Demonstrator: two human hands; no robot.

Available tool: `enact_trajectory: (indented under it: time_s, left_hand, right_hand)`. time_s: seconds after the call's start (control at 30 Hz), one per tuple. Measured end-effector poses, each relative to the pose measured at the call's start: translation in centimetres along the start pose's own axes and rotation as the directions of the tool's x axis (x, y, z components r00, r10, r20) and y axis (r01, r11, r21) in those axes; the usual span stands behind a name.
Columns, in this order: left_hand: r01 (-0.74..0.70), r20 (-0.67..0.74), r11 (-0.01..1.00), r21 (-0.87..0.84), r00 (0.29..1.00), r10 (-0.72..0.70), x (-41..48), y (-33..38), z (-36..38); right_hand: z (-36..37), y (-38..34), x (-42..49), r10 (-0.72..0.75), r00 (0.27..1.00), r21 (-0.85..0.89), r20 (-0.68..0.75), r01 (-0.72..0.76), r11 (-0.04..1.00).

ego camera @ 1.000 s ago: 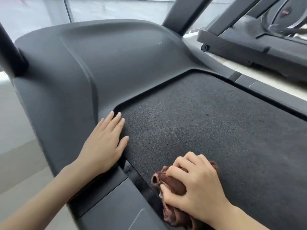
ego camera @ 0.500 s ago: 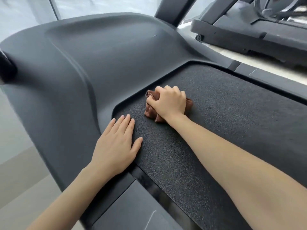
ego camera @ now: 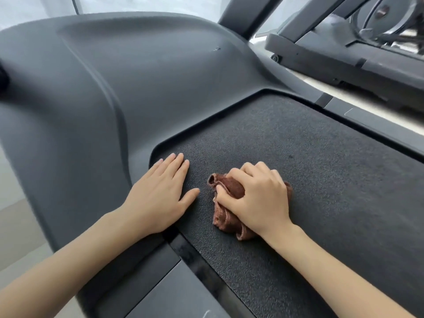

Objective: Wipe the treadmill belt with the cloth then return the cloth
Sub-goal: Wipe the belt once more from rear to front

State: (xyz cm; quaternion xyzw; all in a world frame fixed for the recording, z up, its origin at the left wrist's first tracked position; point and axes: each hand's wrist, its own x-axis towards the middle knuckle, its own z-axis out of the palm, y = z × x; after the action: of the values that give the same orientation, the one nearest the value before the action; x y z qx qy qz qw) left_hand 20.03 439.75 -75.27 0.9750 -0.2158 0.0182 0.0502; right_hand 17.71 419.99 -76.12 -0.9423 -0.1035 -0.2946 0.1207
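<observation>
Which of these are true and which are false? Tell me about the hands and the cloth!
1. The right hand grips a brown cloth on the treadmill belt. True.
2. The left hand holds a spray bottle. False: it rests flat and holds nothing, with its fingers on the belt.
3. The cloth is spread out smooth. False: it is bunched up under the hand.
4. A second exercise machine stands beyond the belt. True.
5. The two hands touch each other. False: a strip of bare belt shows between them.
</observation>
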Motion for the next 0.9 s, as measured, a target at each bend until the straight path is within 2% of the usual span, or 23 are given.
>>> enact_trajectory:
  time_s: [0.1,0.17,0.3,0.43,0.67,0.83,0.9]
  left_hand:
    - [0.008,-0.001,1.0,0.005,1.0,-0.008,1.3,0.2,0.2]
    - [-0.009,-0.059,1.0,0.004,0.998,0.009,1.4,0.4,0.7]
    - [0.008,-0.095,0.998,-0.064,0.995,-0.014,1.7,-0.3,1.2]
    - [-0.017,-0.094,1.0,0.002,0.995,0.017,2.0,-0.5,1.5]
    - [-0.018,-0.106,1.0,-0.007,0.994,0.017,1.9,-0.4,1.5]
    - [-0.046,-0.092,0.999,0.012,0.995,0.047,1.9,-0.3,1.7]
    - [-0.057,-0.083,0.998,0.04,0.995,0.06,2.0,-0.3,2.0]
  right_hand:
    - [2.2,1.3,3.5,0.06,0.998,-0.052,0.014,-0.06,0.997]
    - [3.8,2.6,6.5,0.114,0.993,-0.103,0.014,-0.112,0.988]
    - [6.7,5.1,12.2,0.237,0.967,-0.175,0.09,-0.219,0.96]
    - [8.0,5.6,14.3,0.319,0.945,-0.206,0.069,-0.299,0.932]
    - [4.3,6.1,9.4,0.165,0.973,-0.108,0.158,-0.149,0.983]
    - [-1.5,6.2,0.1,0.109,0.994,-0.045,0.013,-0.109,0.993]
    - [-3.8,5.5,-3.3,0.102,0.995,-0.038,0.004,-0.101,0.994]
